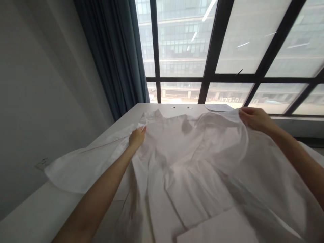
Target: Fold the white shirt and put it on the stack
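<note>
A white coat (177, 145) is spread and partly lifted over the white table, its cloth full of loose folds. My left hand (137, 136) is closed on it near the collar end, at the shoulder on the left. One sleeve (96, 158) stretches out to the left across the table edge. On the other side, my right hand (253, 118) pinches the far right shoulder edge between thumb and fingers, holding it up. Cloth hangs below my right forearm and blurs toward the lower right. The coat's lower part comes toward me at the bottom of the view.
The white table (121, 118) shows along its left and far edges. Sheets of paper (219, 107) lie at its far side, near two small round fittings. Beyond stand a dark-framed window (206, 57) and a blue curtain (113, 50). A grey wall with a socket (42, 164) is at left.
</note>
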Motion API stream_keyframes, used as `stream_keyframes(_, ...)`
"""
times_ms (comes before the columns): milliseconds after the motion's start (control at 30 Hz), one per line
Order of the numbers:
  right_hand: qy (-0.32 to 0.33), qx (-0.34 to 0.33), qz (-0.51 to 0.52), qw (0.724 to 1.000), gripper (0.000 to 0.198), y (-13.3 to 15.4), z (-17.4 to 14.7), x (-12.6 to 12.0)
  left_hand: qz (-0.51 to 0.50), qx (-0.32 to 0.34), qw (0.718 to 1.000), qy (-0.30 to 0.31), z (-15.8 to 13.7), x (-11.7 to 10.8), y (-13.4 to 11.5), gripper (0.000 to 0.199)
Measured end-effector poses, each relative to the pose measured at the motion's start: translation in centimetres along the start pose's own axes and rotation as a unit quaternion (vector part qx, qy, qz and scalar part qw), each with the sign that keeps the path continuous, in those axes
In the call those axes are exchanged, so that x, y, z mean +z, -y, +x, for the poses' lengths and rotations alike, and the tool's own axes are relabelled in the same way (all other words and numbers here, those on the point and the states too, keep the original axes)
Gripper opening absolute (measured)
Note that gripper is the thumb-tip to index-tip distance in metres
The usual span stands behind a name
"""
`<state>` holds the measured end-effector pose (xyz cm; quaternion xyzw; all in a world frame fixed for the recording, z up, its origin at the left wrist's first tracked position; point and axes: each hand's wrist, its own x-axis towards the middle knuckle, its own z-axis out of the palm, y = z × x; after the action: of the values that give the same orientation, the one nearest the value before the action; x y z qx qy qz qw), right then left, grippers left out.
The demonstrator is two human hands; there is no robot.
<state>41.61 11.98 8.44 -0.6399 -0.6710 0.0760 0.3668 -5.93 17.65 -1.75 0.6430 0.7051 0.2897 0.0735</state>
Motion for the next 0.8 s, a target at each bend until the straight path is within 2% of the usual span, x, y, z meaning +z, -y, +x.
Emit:
stream_keyframes(33, -0.009, 0.025, -0.06, 0.998, 0.032, -0.6, 1.5, 1.1, 0.016, -0.02, 1.0, -0.002, 0.7, 0.3, 0.6, 0.048)
stream_keyframes(100, -0.001, 0.044, -0.109, 0.993, 0.026, -1.9, 3.4, 3.4, 0.041, -0.039, 0.998, 0.012, 1.9, 1.1, 1.5, 0.045)
stream_keyframes(200, 0.045, 0.013, -0.133, 0.99, 0.017, -2.6, 3.8, 6.4, 0.059, -0.017, 0.997, 0.053, 2.9, 2.2, 2.3, 0.038)
stream_keyframes(333, 0.099, -0.078, -0.156, 0.98, 0.023, -1.0, 0.5, 9.5, 0.061, 0.032, 0.996, 0.064, 3.3, 3.4, 2.6, 0.038)
stream_keyframes(433, 0.214, -0.167, -0.163, 0.948, 0.028, 0.4, -3.1, 11.7, 0.044, 0.084, 0.994, 0.06, 3.2, 3.8, 2.5, 0.035)
stream_keyframes(533, 0.294, -0.183, -0.16, 0.925, 0.038, 0.5, -6.2, 13.8, 0.014, 0.145, 0.987, 0.062, 2.2, 3.8, 1.8, 0.034)
stream_keyframes(667, 0.276, -0.173, -0.211, 0.922, 0.064, -1.2, -8.8, 16.2, -0.03, 0.223, 0.972, 0.064, -0.5, 4.2, 0.5, 0.037)
stream_keyframes(800, 0.241, -0.189, -0.243, 0.92, 0.07, -2.7, -9.8, 17.6, 0.014, 0.301, 0.949, 0.091, -3.4, 5.4, 0.1, 0.038)
